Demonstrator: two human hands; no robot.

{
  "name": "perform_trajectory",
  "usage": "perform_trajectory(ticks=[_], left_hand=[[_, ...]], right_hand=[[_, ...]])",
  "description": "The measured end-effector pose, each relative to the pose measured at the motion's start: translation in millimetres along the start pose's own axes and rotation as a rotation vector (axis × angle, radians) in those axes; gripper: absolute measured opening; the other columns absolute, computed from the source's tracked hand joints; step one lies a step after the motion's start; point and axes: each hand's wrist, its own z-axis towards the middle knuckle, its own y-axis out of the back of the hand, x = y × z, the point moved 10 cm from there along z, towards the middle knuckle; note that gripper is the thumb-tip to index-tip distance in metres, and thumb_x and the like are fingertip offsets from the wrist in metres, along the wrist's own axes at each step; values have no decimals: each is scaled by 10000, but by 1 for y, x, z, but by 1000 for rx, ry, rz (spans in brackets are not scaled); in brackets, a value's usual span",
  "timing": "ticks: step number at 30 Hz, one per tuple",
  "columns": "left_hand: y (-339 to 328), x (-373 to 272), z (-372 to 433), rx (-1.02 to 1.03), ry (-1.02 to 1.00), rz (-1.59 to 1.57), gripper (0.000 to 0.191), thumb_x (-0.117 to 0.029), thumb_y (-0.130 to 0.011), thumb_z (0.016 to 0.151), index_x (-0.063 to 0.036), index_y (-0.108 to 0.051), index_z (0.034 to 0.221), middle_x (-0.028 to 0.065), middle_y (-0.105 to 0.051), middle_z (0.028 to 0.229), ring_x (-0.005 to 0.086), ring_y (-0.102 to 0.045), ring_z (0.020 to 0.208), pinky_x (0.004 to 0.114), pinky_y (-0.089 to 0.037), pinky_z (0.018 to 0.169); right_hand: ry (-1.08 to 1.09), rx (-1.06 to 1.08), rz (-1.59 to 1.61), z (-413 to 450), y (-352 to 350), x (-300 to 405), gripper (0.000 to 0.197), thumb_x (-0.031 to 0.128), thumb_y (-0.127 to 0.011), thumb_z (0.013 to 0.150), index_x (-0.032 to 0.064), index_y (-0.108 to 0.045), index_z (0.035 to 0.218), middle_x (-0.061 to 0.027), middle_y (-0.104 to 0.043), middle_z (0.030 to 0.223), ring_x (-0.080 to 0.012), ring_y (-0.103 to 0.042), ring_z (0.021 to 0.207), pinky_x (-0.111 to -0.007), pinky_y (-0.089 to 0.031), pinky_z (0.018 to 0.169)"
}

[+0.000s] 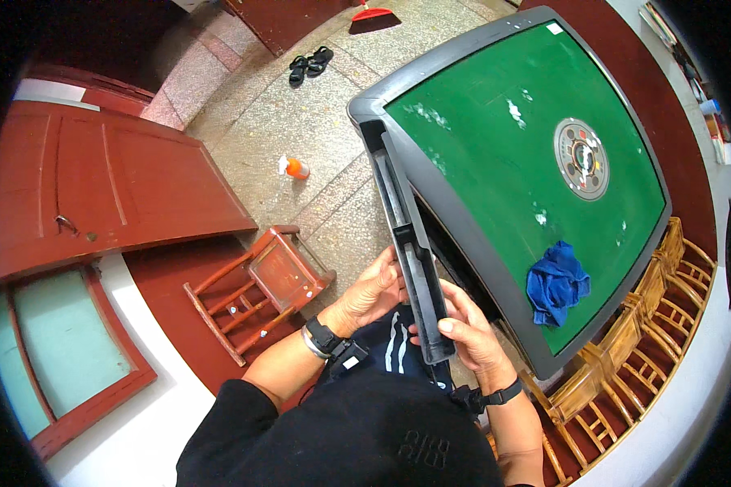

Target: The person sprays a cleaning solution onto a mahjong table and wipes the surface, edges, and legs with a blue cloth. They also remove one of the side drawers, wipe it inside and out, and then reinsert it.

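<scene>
A long, narrow black plastic tray [423,286] with a divider partway along runs away from my body. My right hand [476,338] grips its near end, thumb over the rim. On the other side, my left hand [371,291] holds the tray's left wall, some fingers hidden behind it. The far end of the tray reaches the corner of a mahjong table [499,225] with a dark grey frame. White foam patches [515,114] dot its green playing surface [481,152]. A crumpled blue cloth [557,285] lies near the table's right-hand edge. A round control disc [563,158] sits in the middle.
An orange spray bottle [296,168] stands on the speckled floor, with black sandals [309,65] and a red broom [374,19] beyond. To my left are a wooden stool [283,274] and a red door [122,182]. Bamboo chairs [609,347] line the right wall.
</scene>
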Motion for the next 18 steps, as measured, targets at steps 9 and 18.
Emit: perform_trajectory(ticks=[9, 18], left_hand=[[20, -18, 1, 49, -37, -231, 880, -628, -612, 842, -122, -329, 1504, 183, -552, 1380, 349, -498, 1326, 560, -464, 1059], [37, -27, 5, -4, -51, -191, 922, -776, -499, 794, -137, -393, 1451, 178, -619, 1250, 352, -551, 1263, 562, -533, 965]], right_hand=[[-66, 151, 95, 37, -55, 4, 900, 322, -757, 826, 1, -251, 1497, -230, -570, 1259, -365, -661, 1082, -494, -562, 914], [-108, 182, 117, 53, -68, 3, 933, 353, -773, 819, 8, -244, 1505, -219, -566, 1262, -362, -658, 1085, -486, -568, 903]])
